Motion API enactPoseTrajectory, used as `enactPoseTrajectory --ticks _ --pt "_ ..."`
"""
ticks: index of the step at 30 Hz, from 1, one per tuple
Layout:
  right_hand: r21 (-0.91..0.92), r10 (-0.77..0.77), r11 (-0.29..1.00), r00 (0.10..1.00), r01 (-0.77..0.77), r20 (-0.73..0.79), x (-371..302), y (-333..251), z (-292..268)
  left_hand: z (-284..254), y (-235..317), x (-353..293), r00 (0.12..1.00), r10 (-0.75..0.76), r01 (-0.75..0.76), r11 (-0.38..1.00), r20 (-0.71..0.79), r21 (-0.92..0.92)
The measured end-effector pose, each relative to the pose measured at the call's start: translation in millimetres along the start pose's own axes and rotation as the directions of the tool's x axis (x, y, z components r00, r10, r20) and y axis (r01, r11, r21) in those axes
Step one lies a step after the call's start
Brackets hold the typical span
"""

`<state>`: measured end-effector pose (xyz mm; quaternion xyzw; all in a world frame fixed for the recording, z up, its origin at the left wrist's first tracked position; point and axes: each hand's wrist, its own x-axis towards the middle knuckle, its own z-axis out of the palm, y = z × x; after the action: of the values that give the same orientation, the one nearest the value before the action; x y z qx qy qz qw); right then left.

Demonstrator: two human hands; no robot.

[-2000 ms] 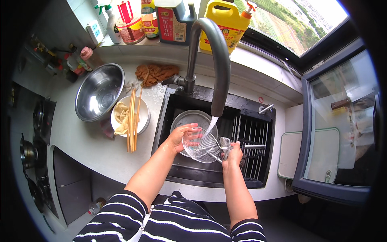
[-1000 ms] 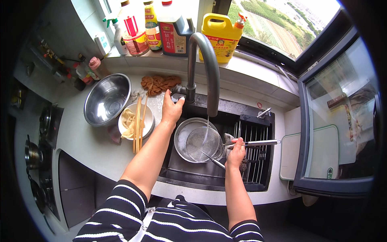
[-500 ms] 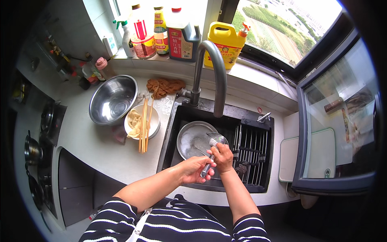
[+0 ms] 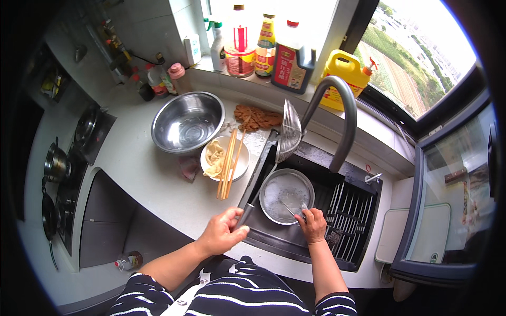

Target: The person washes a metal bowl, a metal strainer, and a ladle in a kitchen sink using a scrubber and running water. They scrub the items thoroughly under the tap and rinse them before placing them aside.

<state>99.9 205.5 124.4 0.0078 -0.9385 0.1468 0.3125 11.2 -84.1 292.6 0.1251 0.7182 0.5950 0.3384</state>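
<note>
My left hand is closed around the dark handle of a metal skimmer. The skimmer's perforated bowl is raised beside the faucet, over the sink's far left corner. In the black sink stands a round metal basin with cloudy, whitish water. My right hand is at the basin's near right rim, fingers pinched together. Something small and pale shows at its fingertips, but I cannot make out its kind. A thin metal utensil slants in the basin, close to those fingertips.
A grey faucet arches over the sink, with a drying rack at its right. To the left are a steel bowl, a white bowl with chopsticks across it, and a brown cloth. Bottles line the sill; a window stands open.
My hands have moved apart. The left has carried the skimmer left and swung its bowl up toward the faucet; the right has let go of it. The view has shifted left.
</note>
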Motion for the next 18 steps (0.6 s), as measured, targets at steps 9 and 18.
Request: enactPoseTrajectory --ticks 9,18 --pt "0.093 0.218 0.971 0.976 -0.218 0.014 10.0 -5.5 33.5 -118.8 -16.0 23.2 0.656 0.348 0.165 0.800 -0.669 0.578" --pt "0.254 0.462 0.850 0.885 -0.462 0.062 27.8 -29.3 62.4 -159.2 -24.8 75.5 0.689 0.141 0.342 0.801 -0.711 0.491"
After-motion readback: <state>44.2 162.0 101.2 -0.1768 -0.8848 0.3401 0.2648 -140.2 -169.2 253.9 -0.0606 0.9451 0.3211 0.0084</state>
